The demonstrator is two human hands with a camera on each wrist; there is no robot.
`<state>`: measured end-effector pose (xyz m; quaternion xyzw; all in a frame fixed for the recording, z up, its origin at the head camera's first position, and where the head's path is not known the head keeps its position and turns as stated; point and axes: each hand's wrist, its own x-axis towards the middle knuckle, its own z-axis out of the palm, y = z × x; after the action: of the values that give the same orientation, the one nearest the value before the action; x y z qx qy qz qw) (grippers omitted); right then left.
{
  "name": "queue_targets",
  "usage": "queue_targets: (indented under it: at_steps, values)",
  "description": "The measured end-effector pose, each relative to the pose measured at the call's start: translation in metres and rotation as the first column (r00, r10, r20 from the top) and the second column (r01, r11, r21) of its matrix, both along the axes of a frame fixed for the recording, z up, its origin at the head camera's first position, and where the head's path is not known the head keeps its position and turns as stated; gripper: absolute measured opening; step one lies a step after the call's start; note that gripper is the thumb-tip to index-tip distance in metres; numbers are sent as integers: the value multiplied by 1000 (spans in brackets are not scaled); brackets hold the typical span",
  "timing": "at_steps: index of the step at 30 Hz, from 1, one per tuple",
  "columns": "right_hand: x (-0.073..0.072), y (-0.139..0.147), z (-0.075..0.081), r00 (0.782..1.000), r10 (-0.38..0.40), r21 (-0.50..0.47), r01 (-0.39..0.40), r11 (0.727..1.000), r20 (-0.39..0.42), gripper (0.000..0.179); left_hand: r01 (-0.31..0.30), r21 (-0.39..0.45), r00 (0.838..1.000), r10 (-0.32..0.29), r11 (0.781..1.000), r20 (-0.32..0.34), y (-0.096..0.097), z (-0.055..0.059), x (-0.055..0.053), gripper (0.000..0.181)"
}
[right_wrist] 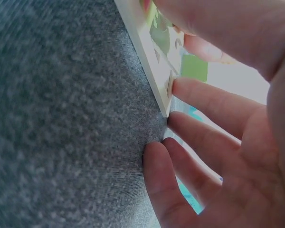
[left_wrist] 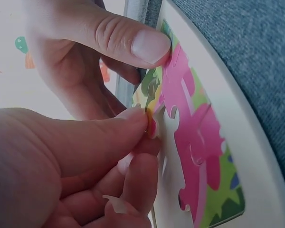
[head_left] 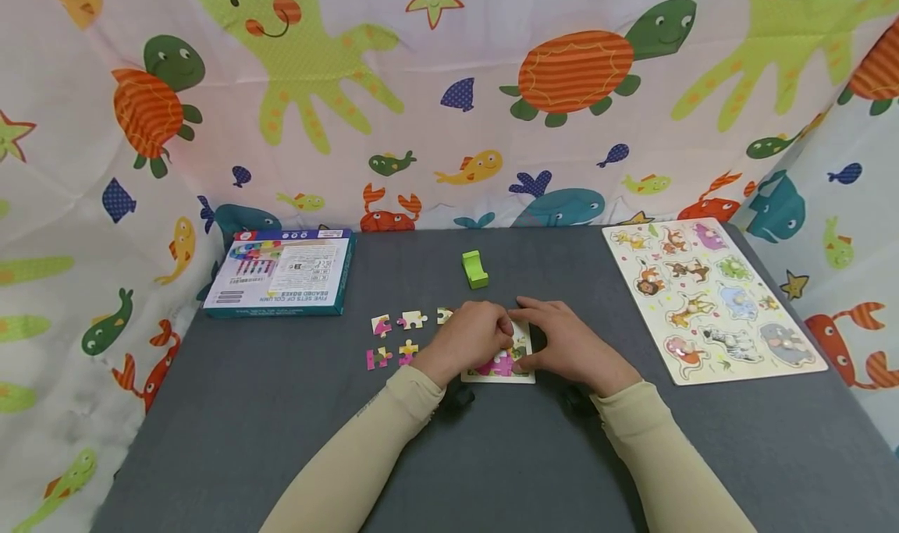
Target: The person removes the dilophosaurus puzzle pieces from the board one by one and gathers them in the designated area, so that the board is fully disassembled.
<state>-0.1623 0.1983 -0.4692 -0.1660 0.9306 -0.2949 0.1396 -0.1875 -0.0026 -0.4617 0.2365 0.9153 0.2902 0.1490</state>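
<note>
My left hand (head_left: 472,338) is over a small jigsaw tray (head_left: 520,378) with a white rim. In the left wrist view, its thumb and fingers pinch a puzzle piece (left_wrist: 153,124) with yellow and pink on it, tilted at the edge of a bare patch among fitted pink and green pieces (left_wrist: 199,137). My right hand (head_left: 572,344) spans the tray's right side, its thumb (left_wrist: 149,46) resting on the picture. In the right wrist view, its fairly straight fingers (right_wrist: 213,97) are spread, one fingertip right at the tray's far edge.
Several loose puzzle pieces (head_left: 412,319) lie left of the tray. Behind it stands a light green block (head_left: 475,269). A boxed set (head_left: 281,275) lies at the back left, and an animal puzzle board (head_left: 656,314) at the right. A printed curtain (head_left: 435,57) hangs behind the table.
</note>
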Motion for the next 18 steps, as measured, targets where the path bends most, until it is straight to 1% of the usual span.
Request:
queue_targets:
  at_steps: [5, 9, 13, 18]
  values:
    - [-1, 1, -1, 1000, -1, -2, 1, 1000, 5, 82, -1, 24, 999, 1, 1000, 32, -1, -1, -2, 8]
    - [-2, 0, -2, 1000, 4, 0, -4, 1000, 1, 82, 6, 35, 999, -7, 999, 37, -2, -1, -2, 12]
    - [-2, 0, -1, 1000, 0, 2, 0, 1000, 11, 82, 10, 53, 999, -12, 999, 40, -3, -2, -3, 11]
    - [-1, 1, 0, 1000, 1, 6, -1, 1000, 11, 82, 4, 77, 998, -9, 997, 69, -4, -2, -2, 11]
